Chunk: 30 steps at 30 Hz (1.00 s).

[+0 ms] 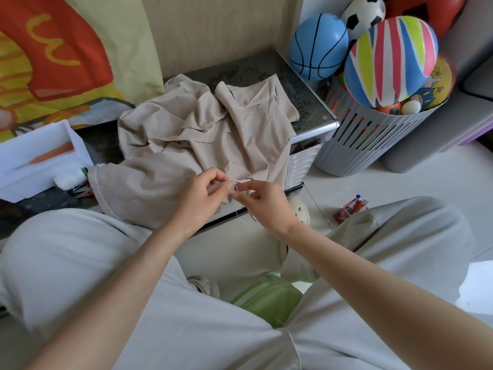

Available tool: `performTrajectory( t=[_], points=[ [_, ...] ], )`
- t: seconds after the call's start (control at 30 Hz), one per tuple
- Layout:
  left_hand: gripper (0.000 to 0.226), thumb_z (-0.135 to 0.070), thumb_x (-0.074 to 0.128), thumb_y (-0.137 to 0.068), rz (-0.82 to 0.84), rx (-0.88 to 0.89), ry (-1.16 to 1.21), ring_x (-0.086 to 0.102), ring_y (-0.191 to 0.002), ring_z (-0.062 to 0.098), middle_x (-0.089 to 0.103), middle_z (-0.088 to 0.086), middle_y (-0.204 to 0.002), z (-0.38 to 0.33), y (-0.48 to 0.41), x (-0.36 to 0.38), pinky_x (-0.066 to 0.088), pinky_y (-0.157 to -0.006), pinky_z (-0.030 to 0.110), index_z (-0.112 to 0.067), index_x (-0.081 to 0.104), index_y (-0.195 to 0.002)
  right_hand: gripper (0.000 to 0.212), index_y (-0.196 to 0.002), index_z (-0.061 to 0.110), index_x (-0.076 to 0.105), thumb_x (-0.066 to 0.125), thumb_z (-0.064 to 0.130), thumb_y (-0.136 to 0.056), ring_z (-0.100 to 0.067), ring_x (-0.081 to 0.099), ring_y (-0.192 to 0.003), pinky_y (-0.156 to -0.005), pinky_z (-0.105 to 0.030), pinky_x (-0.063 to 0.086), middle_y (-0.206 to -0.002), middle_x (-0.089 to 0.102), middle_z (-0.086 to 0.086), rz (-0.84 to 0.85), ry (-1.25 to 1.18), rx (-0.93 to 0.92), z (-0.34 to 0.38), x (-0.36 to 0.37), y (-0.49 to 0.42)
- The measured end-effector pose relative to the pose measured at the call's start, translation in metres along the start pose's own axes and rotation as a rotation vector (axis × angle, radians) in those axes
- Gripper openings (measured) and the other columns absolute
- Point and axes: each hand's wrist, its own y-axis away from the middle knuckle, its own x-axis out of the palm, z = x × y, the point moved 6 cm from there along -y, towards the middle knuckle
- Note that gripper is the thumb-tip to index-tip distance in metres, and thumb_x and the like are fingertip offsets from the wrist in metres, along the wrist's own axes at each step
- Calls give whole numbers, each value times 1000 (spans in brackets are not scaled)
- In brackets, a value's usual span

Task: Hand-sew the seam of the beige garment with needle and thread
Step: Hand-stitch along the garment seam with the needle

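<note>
Dark tabletop (301, 84) holds a white box (40, 156) at left and the crumpled beige garment (186, 134) at centre. At its near edge the left hand (202, 193) pinches the cloth, while the right hand (264, 198) pinches the thread (232, 184) (needle too small to make out). A basket (360, 145) of balls stands at right.

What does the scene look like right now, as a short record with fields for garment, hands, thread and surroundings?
garment: beige garment, crumpled on the dark table, near edge hanging toward the person
left hand: left hand pinches the garment edge at the seam
right hand: right hand pinches the thread beside the left fingertips
thread: pale strand between both hands
needle: too small to tell
surroundings: white box at left; grey basket holding balls at right
</note>
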Motion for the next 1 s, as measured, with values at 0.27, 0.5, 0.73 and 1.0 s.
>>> performTrajectory(
  t=[0.27, 0.5, 0.73, 1.0],
  points=[
    [9, -5, 58, -91, -32, 3, 14, 35, -54, 11, 45, -9, -56, 5, -3, -2, 34, -50, 25, -4, 57, -82, 23, -69, 17, 56, 58, 22, -91, -4, 40, -37, -46, -13, 29, -44, 49, 8, -23, -13, 24, -3, -2, 2],
    [8, -5, 58, -91, -21, 7, -20, 35, -44, 2, 44, -16, -45, 10, -5, -1, 32, -48, 22, -1, 58, -84, 27, -64, 21, 51, 58, 19, -90, -5, 38, -42, -46, -12, 32, -56, 46, 0, -1, 70, 40, -19, -3, 12],
    [10, -5, 59, -90, -8, 21, -31, 36, -50, 10, 50, -15, -50, 10, -4, 0, 36, -53, 31, -6, 58, -80, 29, -63, 25, 51, 59, 20, -90, -2, 40, -44, -49, -11, 33, -48, 40, 9, 18, 127, 39, -25, -2, 14],
    [8, -6, 60, -89, -68, 85, -151, 41, -49, -1, 51, -21, -51, 5, -2, -5, 47, -61, 38, -2, 60, -83, 30, -63, 29, 49, 59, 20, -90, 2, 44, -50, -54, -9, 35, -43, 47, 20, 66, 225, -42, -17, -4, 21]
  ],
)
